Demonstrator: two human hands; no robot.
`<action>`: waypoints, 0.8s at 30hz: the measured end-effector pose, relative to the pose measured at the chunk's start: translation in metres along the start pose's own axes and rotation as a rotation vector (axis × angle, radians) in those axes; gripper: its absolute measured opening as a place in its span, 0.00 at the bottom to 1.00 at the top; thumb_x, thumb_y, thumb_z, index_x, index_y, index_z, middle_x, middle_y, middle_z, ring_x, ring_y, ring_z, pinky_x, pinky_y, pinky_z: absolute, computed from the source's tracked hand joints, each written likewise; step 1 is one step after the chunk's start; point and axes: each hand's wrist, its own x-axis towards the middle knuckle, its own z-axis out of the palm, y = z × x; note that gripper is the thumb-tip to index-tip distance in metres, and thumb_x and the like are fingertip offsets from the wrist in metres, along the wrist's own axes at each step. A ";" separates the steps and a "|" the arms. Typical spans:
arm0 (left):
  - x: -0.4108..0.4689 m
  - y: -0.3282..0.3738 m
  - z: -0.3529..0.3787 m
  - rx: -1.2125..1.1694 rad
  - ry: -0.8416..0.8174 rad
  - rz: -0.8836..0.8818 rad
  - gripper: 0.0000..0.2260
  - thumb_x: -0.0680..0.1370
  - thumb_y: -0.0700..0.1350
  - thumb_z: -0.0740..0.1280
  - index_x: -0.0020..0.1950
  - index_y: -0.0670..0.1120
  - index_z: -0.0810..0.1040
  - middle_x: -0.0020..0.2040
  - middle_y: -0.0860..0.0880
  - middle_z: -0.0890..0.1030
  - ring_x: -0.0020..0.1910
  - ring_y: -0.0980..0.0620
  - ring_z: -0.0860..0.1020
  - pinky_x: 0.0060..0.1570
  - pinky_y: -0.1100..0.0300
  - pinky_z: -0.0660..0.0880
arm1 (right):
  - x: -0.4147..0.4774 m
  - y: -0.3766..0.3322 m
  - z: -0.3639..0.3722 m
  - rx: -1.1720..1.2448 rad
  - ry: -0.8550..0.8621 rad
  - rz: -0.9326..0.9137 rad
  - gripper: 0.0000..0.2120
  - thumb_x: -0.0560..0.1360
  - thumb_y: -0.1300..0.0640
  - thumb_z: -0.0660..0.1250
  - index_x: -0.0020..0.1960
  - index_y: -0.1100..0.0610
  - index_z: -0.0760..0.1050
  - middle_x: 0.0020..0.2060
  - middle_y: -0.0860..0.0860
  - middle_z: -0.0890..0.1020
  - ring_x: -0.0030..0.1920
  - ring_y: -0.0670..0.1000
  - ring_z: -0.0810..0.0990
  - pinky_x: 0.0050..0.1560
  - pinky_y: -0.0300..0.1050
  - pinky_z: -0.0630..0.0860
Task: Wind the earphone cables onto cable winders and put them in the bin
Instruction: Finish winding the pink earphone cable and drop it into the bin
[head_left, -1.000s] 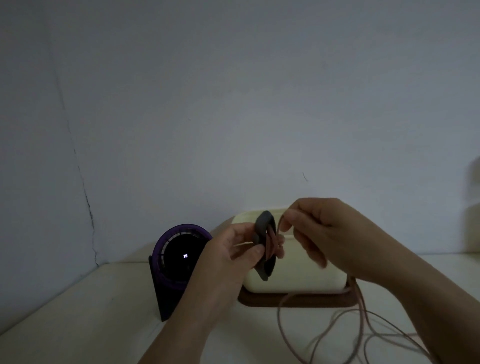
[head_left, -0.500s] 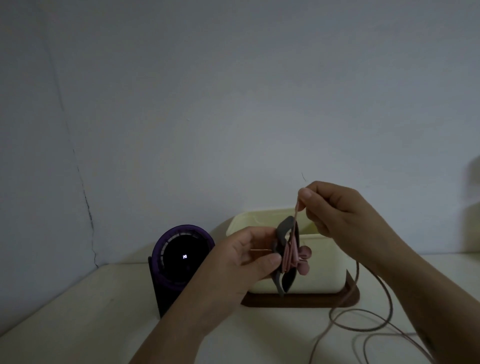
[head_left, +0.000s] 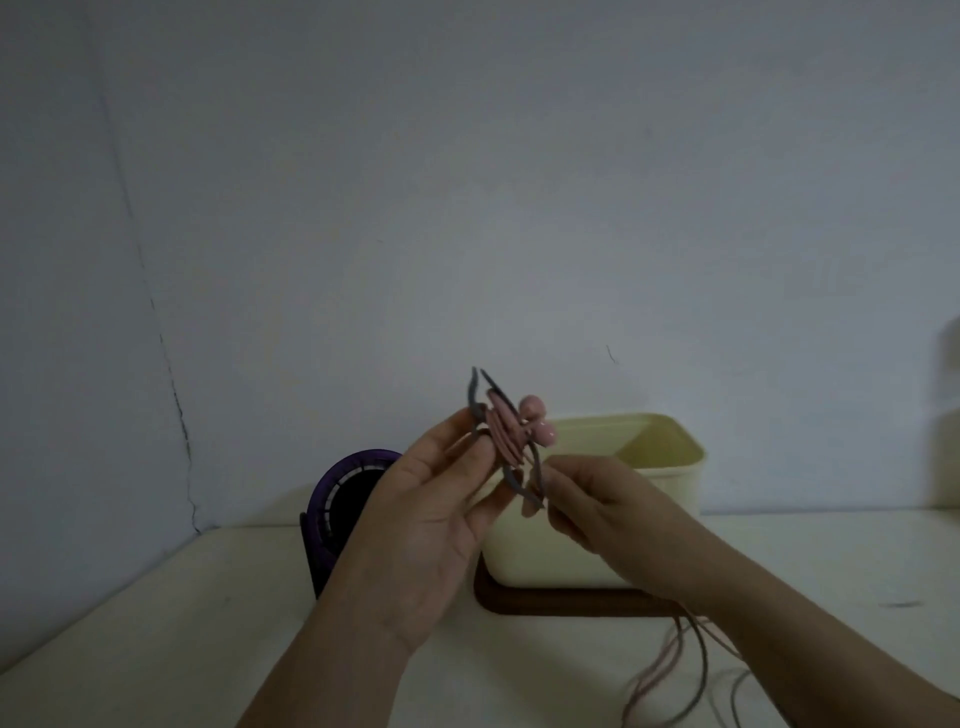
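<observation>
My left hand (head_left: 436, 514) pinches a grey cable winder (head_left: 506, 467), held up edge-on in front of the cream bin (head_left: 660, 499). Several turns of pink earphone cable (head_left: 503, 434) lie in the winder's slot, and two pink earbuds (head_left: 537, 418) stick out at its upper right. My right hand (head_left: 608, 512) sits just below and right of the winder, fingers curled round the cable near the winder's lower tip. The loose pink cable (head_left: 670, 654) trails from under my right wrist down onto the table.
The bin stands on a dark wooden tray (head_left: 545, 600) against the wall. A purple round device (head_left: 343, 499) stands left of it, partly behind my left hand. The pale tabletop (head_left: 156, 623) spreads to the front left. Loops of dark cable (head_left: 727, 691) lie at the lower right.
My left hand has lifted and tilted the winder. My right hand has swung from above the winder down to its lower end, carrying the cable round it.
</observation>
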 end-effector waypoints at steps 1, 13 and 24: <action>0.001 0.001 -0.002 0.004 0.024 0.005 0.16 0.75 0.38 0.60 0.62 0.36 0.76 0.57 0.41 0.82 0.53 0.48 0.82 0.52 0.56 0.80 | -0.001 -0.001 0.002 -0.098 -0.007 -0.003 0.15 0.81 0.50 0.55 0.40 0.49 0.76 0.24 0.45 0.70 0.25 0.42 0.66 0.30 0.33 0.64; 0.000 -0.007 -0.002 0.170 0.162 0.014 0.11 0.78 0.32 0.59 0.57 0.39 0.78 0.47 0.46 0.86 0.44 0.53 0.84 0.41 0.63 0.80 | -0.015 -0.043 -0.021 -0.589 -0.189 0.002 0.13 0.82 0.56 0.54 0.52 0.52 0.78 0.28 0.42 0.70 0.29 0.33 0.72 0.34 0.29 0.68; -0.007 -0.009 -0.002 0.762 -0.032 -0.076 0.11 0.79 0.34 0.63 0.57 0.46 0.78 0.48 0.51 0.86 0.51 0.55 0.83 0.57 0.59 0.76 | -0.017 -0.047 -0.047 -0.675 0.151 -0.126 0.08 0.69 0.42 0.58 0.38 0.42 0.74 0.30 0.44 0.76 0.34 0.42 0.74 0.33 0.37 0.71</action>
